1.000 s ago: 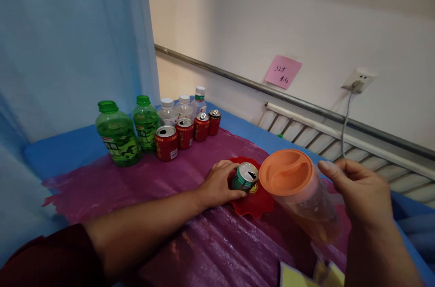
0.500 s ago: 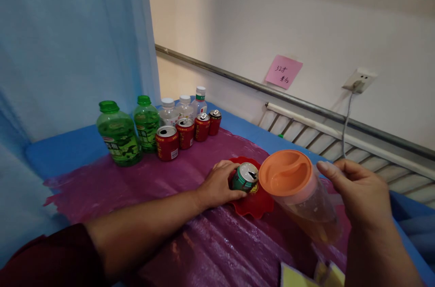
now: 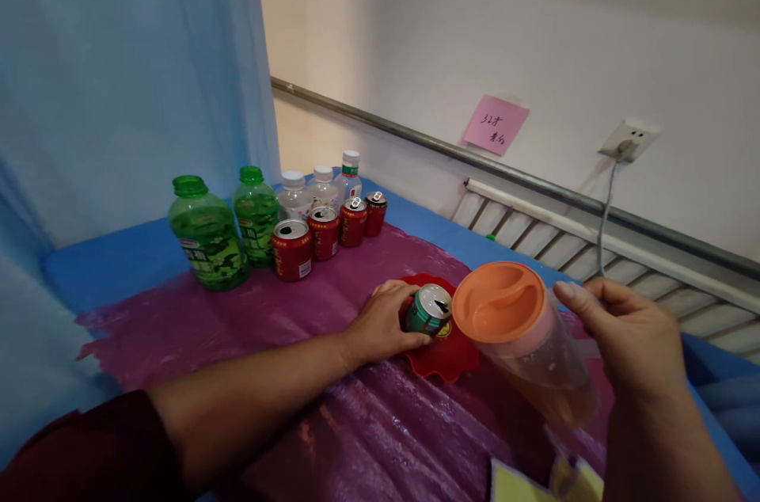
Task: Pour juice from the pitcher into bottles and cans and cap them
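Note:
My left hand (image 3: 389,321) is wrapped round a green drink can (image 3: 426,312), whose silver top has an open mouth hole. The can stands over a red scalloped mat (image 3: 454,355) and leans a little to the right. My right hand (image 3: 632,336) grips a clear plastic pitcher (image 3: 549,375) by its handle side; the handle itself is mostly hidden. An orange lid (image 3: 499,302) covers the pitcher, and pale brownish liquid lies inside. Tilted toward the can, the pitcher has its lid edge right beside the can's top. No stream of liquid can be made out between them.
Several red cans (image 3: 292,250) stand in a row at the back left, before white-capped clear bottles (image 3: 294,197) and two green bottles (image 3: 207,237). Purple plastic sheeting (image 3: 285,344) covers the blue table (image 3: 112,249). Yellow cloth (image 3: 516,482) lies at the front; a radiator (image 3: 534,229) lines the wall.

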Demonstrator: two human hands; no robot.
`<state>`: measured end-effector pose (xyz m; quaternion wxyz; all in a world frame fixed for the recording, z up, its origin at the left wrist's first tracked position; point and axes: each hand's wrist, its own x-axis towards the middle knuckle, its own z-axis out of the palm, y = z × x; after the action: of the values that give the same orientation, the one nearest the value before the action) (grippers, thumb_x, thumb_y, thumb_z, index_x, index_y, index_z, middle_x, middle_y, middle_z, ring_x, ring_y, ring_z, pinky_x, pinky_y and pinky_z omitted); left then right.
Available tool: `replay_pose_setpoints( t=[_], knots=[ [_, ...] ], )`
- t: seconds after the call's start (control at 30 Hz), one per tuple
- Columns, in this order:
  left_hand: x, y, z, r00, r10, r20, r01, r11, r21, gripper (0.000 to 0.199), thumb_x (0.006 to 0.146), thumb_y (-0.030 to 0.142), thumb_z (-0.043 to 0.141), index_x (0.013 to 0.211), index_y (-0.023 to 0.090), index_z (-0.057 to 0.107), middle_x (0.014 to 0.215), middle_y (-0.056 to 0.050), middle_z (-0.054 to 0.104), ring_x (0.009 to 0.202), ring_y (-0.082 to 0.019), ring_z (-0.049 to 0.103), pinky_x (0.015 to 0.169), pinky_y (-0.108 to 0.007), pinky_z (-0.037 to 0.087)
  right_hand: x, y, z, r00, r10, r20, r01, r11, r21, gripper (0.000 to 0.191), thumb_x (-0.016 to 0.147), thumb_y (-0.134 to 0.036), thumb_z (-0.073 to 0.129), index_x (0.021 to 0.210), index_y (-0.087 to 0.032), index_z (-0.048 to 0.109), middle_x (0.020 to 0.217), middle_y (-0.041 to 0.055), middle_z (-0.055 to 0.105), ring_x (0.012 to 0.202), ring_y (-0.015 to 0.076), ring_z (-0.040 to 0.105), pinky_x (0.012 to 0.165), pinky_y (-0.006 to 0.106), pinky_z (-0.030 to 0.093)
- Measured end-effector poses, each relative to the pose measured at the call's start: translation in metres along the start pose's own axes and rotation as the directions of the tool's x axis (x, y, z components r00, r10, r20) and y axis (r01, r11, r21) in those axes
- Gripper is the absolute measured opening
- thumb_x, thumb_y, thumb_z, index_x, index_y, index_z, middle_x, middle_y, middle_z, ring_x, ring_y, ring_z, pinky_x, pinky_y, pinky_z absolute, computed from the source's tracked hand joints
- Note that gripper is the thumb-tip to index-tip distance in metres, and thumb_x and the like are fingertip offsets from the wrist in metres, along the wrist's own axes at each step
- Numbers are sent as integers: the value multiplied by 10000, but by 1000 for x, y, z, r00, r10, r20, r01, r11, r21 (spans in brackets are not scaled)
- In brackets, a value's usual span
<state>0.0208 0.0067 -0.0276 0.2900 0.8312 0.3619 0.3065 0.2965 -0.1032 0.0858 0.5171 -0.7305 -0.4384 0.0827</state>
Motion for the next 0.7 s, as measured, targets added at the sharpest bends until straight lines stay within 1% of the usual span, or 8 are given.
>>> replay_pose_setpoints(
  t=[0.27, 0.5, 0.7],
  knots=[
    [0, -2, 1, 1000, 7, -9, -7, 1000, -3, 746, 596, 406, 925, 1266, 262, 631, 1246, -65, 679, 1193, -314, 576, 1056, -462, 433, -1, -2, -1, 1000, -27, -6, 27, 1000, -5, 537, 625, -666, 814, 558, -196, 561, 507, -36, 430, 482, 100, 357, 408, 229, 293],
    [0, 0, 1, 1000, 3, -5, -3, 1000, 5, 737, 601, 400, 926, 1260, 246, 631, 1243, -65, 684, 1192, -312, 576, 1051, -455, 439, -2, -1, -1, 999, -32, -3, 32, 999, 8, 523, 632, -642, 821, 559, -193, 562, 524, -33, 425, 507, 101, 359, 415, 223, 296],
    [0, 1, 1, 1000, 4, -5, -4, 1000, 8, 733, 598, 397, 922, 1256, 258, 633, 1240, -59, 685, 1188, -310, 580, 1054, -458, 437, -2, -3, 0, 1000, 16, 1, -17, 999, 31, 523, 609, -636, 831, 560, -193, 558, 520, -40, 426, 508, 93, 350, 425, 218, 291]
  ],
)
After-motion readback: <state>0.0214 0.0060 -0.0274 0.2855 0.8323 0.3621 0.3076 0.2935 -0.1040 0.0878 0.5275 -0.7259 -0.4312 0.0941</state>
